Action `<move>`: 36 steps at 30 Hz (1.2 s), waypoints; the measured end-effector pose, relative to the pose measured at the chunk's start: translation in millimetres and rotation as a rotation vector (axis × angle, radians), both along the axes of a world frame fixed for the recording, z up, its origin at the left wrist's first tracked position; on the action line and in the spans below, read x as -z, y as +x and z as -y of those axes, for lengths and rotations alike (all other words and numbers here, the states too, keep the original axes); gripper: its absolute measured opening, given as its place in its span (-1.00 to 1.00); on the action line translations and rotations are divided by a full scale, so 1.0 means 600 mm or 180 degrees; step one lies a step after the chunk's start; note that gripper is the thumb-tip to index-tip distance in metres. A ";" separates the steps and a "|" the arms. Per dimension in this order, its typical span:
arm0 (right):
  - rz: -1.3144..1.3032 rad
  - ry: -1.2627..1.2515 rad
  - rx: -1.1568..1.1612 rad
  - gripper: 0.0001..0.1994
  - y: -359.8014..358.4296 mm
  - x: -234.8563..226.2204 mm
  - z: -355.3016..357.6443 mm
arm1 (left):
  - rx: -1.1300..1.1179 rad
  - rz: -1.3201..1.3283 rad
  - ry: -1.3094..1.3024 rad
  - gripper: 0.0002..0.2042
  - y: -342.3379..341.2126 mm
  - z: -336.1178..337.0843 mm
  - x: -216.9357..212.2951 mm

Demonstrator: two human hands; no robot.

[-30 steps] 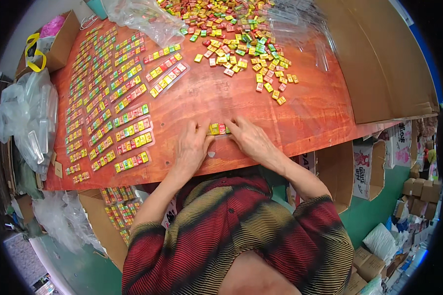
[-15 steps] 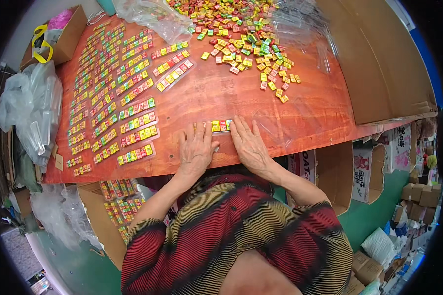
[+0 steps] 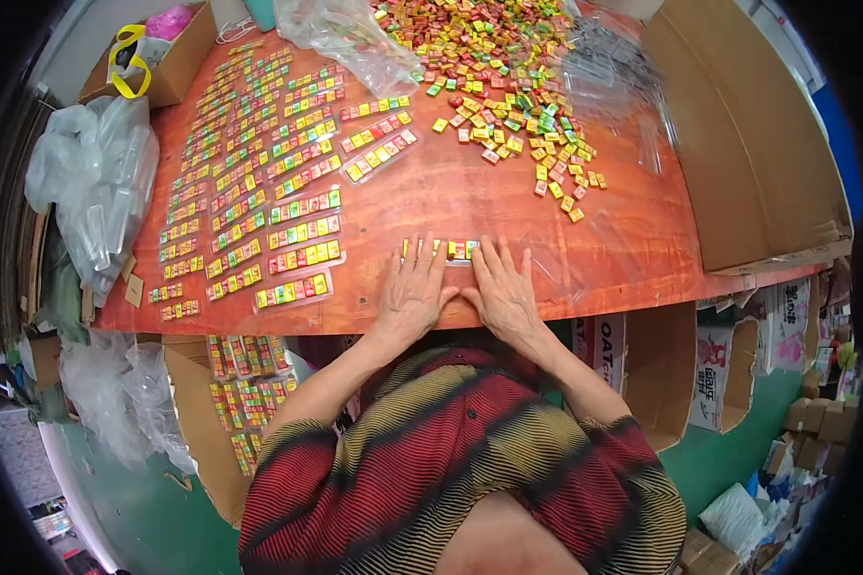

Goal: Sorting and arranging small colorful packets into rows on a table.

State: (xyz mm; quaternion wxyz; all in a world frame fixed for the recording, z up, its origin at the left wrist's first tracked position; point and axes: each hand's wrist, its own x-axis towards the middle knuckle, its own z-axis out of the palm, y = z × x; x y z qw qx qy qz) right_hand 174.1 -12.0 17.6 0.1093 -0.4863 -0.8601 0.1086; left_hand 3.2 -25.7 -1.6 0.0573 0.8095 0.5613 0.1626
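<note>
While both hands, left hand (image 3: 410, 292) and right hand (image 3: 504, 292), lie flat and open on a candy strip (image 3: 451, 249), one cardboard box (image 3: 206, 422) holds packed strips (image 3: 244, 383).

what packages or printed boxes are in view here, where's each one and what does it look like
Candy strip: clear sleeve of coloured squares, under both hands' fingertips.
Finished strips: rows, table's left.
Brown open carton: far left corner, yellow strap and pink item.
Printed cartons: white and brown, below right edge.
Clear bags: left edge.
</note>
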 end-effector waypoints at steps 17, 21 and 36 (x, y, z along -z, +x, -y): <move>-0.1146 0.0270 -0.0432 -0.87 -0.059 0.004 -0.063 | -0.0272 0.0388 0.0074 -0.42 -0.013 0.010 0.017; -0.1033 0.0440 -0.0470 -0.87 -0.045 0.005 -0.049 | -0.0278 0.0473 0.0159 -0.42 -0.012 0.008 0.018; -0.0688 0.1053 0.0192 -0.84 -0.067 0.008 -0.045 | -0.0294 0.0349 0.0176 -0.42 -0.011 0.001 0.019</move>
